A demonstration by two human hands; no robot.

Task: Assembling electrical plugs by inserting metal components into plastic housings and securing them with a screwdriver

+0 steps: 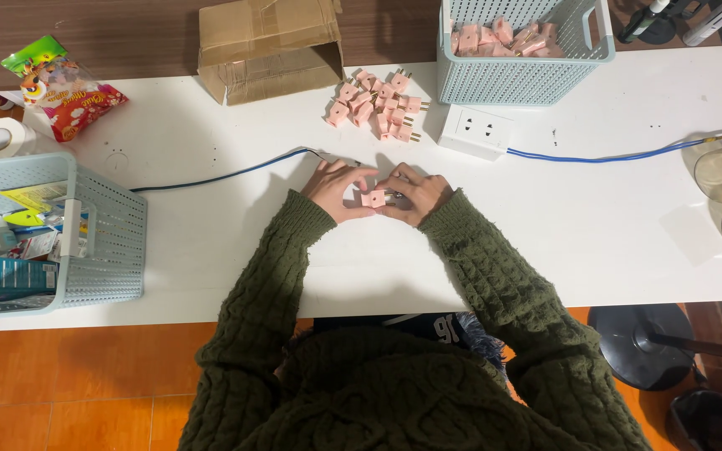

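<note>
**Two hands, one pink plug**

The left hand [338, 189] and the right hand [418, 194] meet on the white surface [595, 225]. Both pinch a small pink plug [373, 199] between their fingertips. Just past the hands lies a pile of pink plugs [375, 105]. A white power strip [476, 131] sits beyond the right hand, beside a pale blue basket [521, 77].

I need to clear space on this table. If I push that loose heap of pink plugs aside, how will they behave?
The pink plugs look like small, stiff plastic pieces, probably light. Lying loose on the smooth white table, they would likely slide and scatter rather than move together. Their blocky bodies and metal prongs suggest they will not roll far.
</note>
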